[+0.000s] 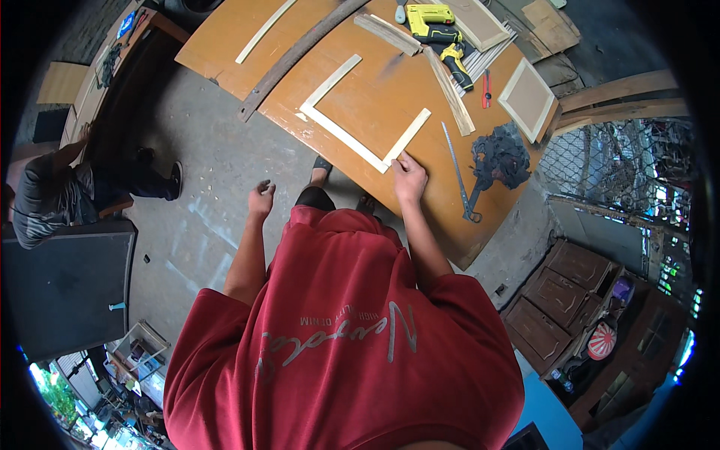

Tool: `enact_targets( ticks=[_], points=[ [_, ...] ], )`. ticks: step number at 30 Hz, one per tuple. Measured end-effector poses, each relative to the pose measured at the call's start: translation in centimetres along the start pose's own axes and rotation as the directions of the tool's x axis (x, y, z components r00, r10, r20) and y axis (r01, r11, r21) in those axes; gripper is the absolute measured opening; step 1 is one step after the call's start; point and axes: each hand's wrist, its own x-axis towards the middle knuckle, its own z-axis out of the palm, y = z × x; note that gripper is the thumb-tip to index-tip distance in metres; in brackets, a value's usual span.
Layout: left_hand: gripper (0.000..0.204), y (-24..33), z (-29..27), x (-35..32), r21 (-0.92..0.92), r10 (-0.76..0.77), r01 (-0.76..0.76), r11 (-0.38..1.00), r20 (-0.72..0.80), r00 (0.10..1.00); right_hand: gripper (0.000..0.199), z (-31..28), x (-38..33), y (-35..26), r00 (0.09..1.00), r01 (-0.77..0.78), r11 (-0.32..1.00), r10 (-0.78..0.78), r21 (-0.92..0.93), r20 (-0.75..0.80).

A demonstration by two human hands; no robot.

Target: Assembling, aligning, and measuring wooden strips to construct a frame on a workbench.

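Observation:
My right hand (409, 176) rests on the near corner of a pale wooden frame (352, 135), a three-sided U of thin strips lying flat on the orange-brown worktable (375, 97). Its fingers press down on the joint where two strips meet. My left hand (260, 199) hangs free over the concrete floor, away from the table, fingers loosely curled and holding nothing. My red shirt fills the lower middle of the view and hides my legs.
On the table lie a handsaw (457, 176), a dark crumpled cloth (501, 157), yellow power tools (435, 26), loose wood strips (450, 94) and a small framed panel (529, 97). Another person (52, 187) sits at the left. Wooden cabinets (562, 300) stand at the right.

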Motion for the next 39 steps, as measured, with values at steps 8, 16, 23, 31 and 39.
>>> enact_targets(
  ticks=[8,16,23,31,39],
  points=[
    [0.053,-9.8,0.6,-5.1,0.140,-0.300,0.287,0.948,0.090,0.950,0.042,0.8,0.2,0.2,0.999,0.019,1.000,-0.019,0.004,-0.032],
    [0.050,-13.7,3.1,-8.3,0.126,-0.376,0.360,0.924,0.135,0.917,0.038,0.3,0.4,1.9,0.998,0.032,0.988,-0.024,0.152,-0.055],
    [0.054,-8.6,0.8,-6.1,0.026,-0.386,0.385,0.923,0.082,0.919,0.031,1.7,1.8,3.9,0.993,0.057,0.939,-0.019,0.338,-0.113],
    [0.042,-5.8,-0.2,-0.7,-0.370,-0.279,0.227,0.901,-0.093,0.956,0.030,2.1,2.7,3.2,0.985,-0.112,0.912,0.153,0.395,-0.074],
    [0.035,-5.0,-6.5,9.8,-0.485,-0.273,0.136,0.864,-0.224,0.935,0.024,4.1,5.0,-4.0,0.890,0.002,0.953,0.136,0.303,-0.434]
  ],
)
